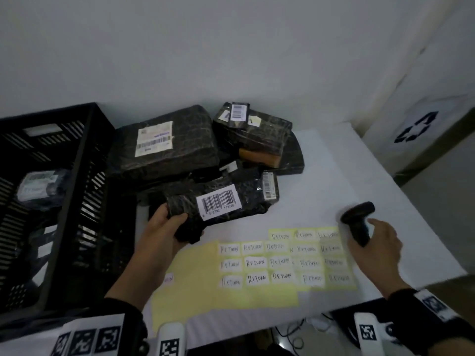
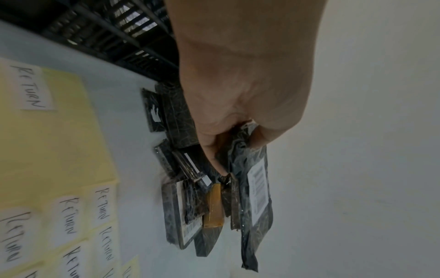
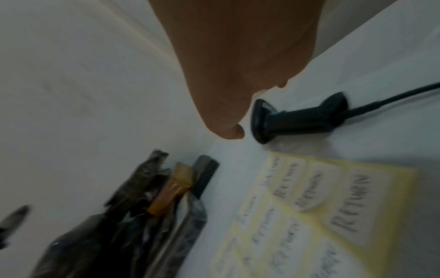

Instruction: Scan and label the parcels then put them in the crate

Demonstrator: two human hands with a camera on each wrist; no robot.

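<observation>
My left hand (image 1: 169, 227) grips a black plastic-wrapped parcel (image 1: 221, 201) by its near end, lifted just above the pile, with its white barcode label facing up. The left wrist view shows the same parcel (image 2: 257, 197) pinched between thumb and fingers (image 2: 214, 150). A black handheld scanner (image 1: 357, 219) lies on the white table at the right. My right hand (image 1: 375, 242) hovers over its handle with relaxed fingers. In the right wrist view the scanner (image 3: 297, 120) rests on the table apart from the hand (image 3: 226, 84). A black slatted crate (image 1: 77, 181) stands at the left with a parcel inside.
Several more black parcels (image 1: 167, 145) are stacked behind the held one. Yellow sheets of white "RETURN" labels (image 1: 257, 263) lie on the table's front. The scanner's cable (image 3: 393, 97) runs off to the right. A white recycling bin (image 1: 416, 129) stands beyond the right table edge.
</observation>
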